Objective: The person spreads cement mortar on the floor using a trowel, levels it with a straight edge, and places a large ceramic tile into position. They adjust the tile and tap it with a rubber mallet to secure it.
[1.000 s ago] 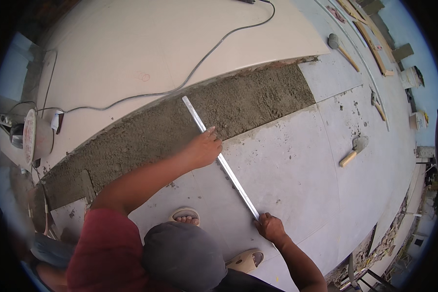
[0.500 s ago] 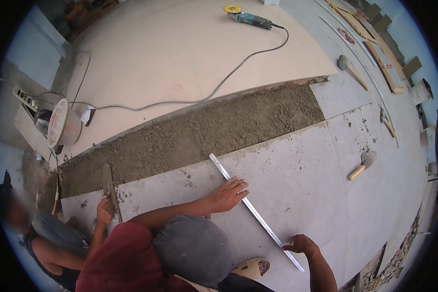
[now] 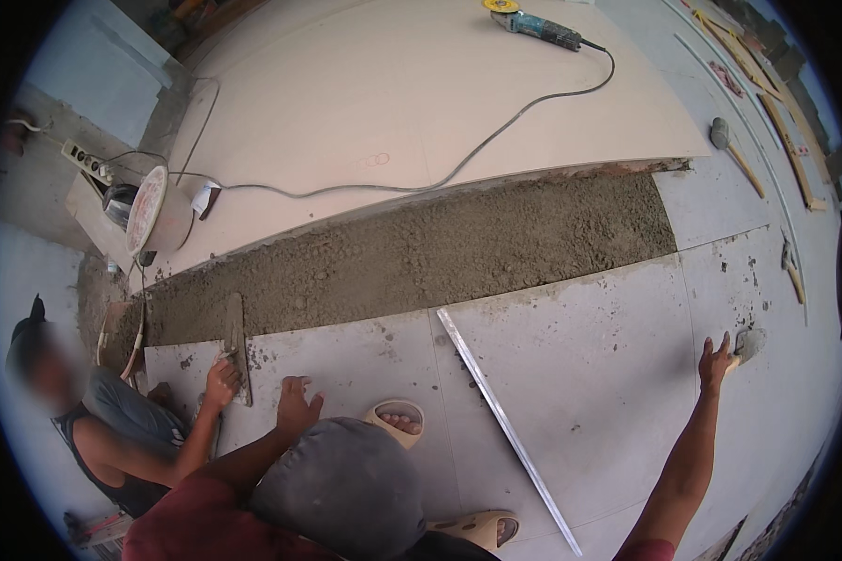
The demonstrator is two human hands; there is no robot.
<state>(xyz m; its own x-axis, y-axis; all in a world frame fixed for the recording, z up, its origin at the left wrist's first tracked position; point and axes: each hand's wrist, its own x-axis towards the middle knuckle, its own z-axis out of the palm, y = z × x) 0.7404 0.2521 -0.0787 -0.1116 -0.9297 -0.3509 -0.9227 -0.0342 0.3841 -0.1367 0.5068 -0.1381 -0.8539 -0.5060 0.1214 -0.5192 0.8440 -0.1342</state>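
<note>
My right hand [image 3: 714,363] is stretched far out to the right, fingers apart and empty. It is nearest to a small trowel [image 3: 749,345] lying on the grey tiles [image 3: 589,355]; I cannot tell whether they touch. Held above the tiles at the left, my left hand [image 3: 297,409] has loose, parted fingers with nothing in them. Between my arms a long silvery metal straightedge [image 3: 507,428] lies across the tiles, untouched. Beyond it runs a strip of rough grey mortar [image 3: 421,243]. Left of me, a co-worker's hand [image 3: 221,381] grips a long flat trowel [image 3: 237,341] at the mortar's edge.
An angle grinder [image 3: 543,30] with a trailing cord lies on the beige board [image 3: 346,122]. A bucket [image 3: 171,220] and a power strip [image 3: 86,161] are at the left. A mallet [image 3: 737,157] and a hammer [image 3: 793,273] lie at the right. My sandalled foot [image 3: 400,421] stands on the tiles.
Both my hands have let go of the straightedge, which stays on the tiles. My right hand has moved out to the trowel, my left hand back to the left. The view has shifted.
</note>
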